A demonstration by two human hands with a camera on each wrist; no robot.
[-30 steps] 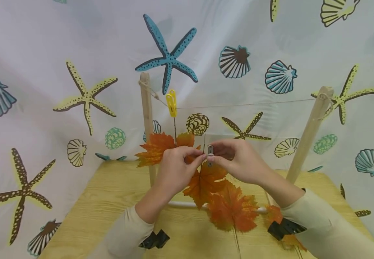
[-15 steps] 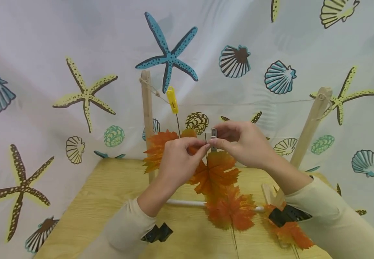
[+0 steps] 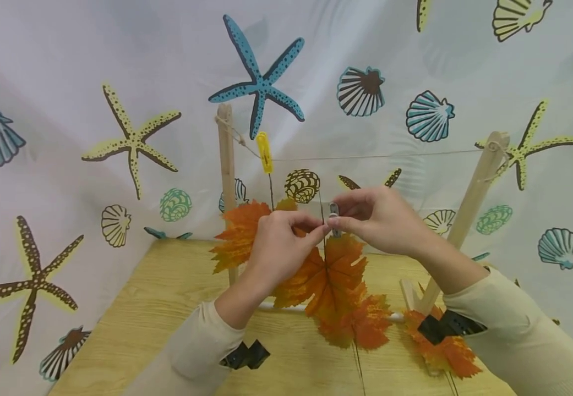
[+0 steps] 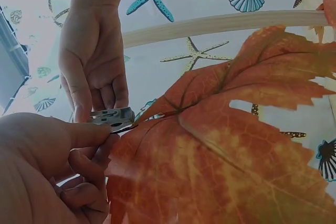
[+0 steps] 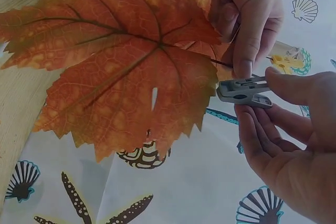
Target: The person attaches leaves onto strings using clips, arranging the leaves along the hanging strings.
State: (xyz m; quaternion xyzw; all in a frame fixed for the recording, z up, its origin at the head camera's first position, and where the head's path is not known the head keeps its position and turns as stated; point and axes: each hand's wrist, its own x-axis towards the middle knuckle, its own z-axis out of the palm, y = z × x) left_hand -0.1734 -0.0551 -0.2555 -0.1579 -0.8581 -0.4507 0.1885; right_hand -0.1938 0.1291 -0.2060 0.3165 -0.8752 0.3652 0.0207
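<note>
My left hand (image 3: 283, 242) pinches the thin dark stem of an orange artificial maple leaf (image 3: 333, 269), which hangs below the fingertips. The stem's end sticks up above them. Right beside it, my right hand (image 3: 385, 223) holds a grey clothespin (image 5: 244, 92) between thumb and fingers. In the right wrist view the clothespin lies close to the stem; whether it touches the stem I cannot tell. Behind my left hand, a second maple leaf (image 3: 239, 231) hangs by its stem from a yellow clothespin (image 3: 264, 153) on the string (image 3: 375, 157).
The string runs between a left wooden post (image 3: 227, 148) and a right wooden post (image 3: 469, 203). A white rod (image 3: 268, 305) crosses low between them. More maple leaves (image 3: 372, 324) lie on the wooden table (image 3: 167, 302). A shell-patterned curtain (image 3: 43, 181) hangs behind.
Both hands have moved slightly up and to the right, with the leaf and grey clothespin. The held leaf now overlaps the leaf lying below it more.
</note>
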